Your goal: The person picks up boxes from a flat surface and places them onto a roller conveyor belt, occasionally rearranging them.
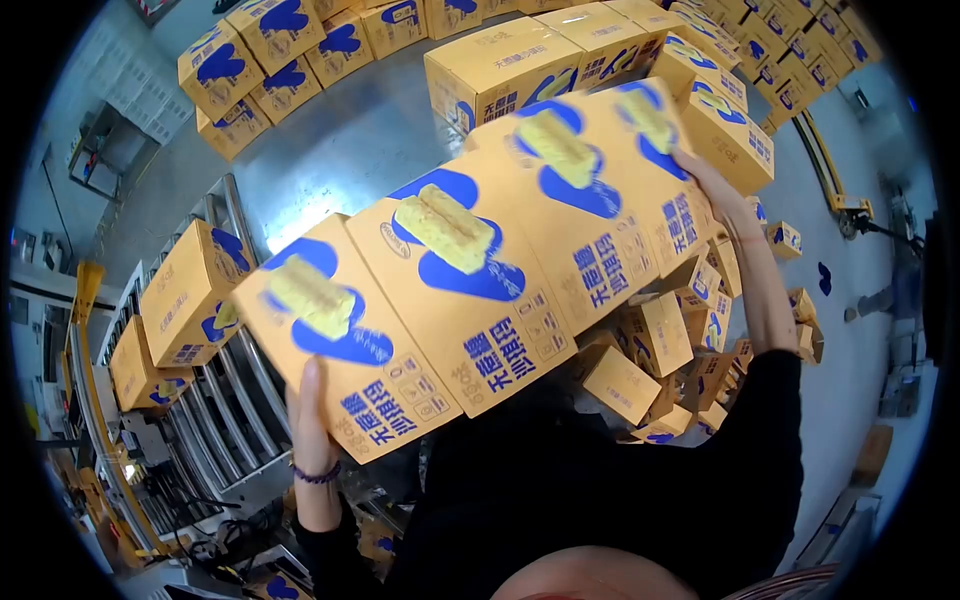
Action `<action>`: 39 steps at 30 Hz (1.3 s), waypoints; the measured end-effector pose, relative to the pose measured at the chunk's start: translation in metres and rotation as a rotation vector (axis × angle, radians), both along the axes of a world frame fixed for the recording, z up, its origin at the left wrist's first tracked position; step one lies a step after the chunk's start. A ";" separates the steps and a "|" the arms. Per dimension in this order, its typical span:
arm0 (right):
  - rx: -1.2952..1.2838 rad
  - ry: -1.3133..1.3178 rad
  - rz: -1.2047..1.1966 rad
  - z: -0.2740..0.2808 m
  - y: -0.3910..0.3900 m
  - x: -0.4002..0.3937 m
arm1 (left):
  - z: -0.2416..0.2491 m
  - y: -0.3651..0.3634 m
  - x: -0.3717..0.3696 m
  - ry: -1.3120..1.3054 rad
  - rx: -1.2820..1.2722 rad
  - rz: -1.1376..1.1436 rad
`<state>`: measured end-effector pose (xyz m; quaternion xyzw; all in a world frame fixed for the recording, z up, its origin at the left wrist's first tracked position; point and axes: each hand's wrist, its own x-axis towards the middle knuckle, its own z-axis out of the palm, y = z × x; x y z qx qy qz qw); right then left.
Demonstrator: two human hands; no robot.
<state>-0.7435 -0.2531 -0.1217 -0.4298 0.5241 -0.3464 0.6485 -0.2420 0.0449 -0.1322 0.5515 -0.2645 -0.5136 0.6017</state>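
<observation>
Printed yellow cardboard cartons [480,270], slightly glossy; bare metal conveyor rollers [225,400]; smooth grey floor [340,150] with sheen

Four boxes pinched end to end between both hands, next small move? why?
Probably swing the row of four yellow cardboard boxes with blue print left and lower it onto the metal roller conveyor. The left hand and right hand press only on the end boxes, so the middle ones hang by squeeze alone. Two like boxes already sit on the rollers, with bare rollers nearer the person.

Single head cam, fisheye, looks steeply down, close on boxes [480,260]; no 2nd view.
</observation>
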 end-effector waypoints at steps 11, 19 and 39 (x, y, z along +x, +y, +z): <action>-0.350 0.272 0.157 -0.124 0.059 -0.008 | -0.080 -0.005 0.048 -0.694 -0.036 -0.199; -0.755 0.115 0.034 -0.034 0.017 0.015 | 0.021 -0.016 0.052 -0.512 -0.236 -0.001; -0.584 0.167 0.081 0.155 -0.499 0.357 | 0.196 -0.416 0.382 -0.834 -0.070 0.207</action>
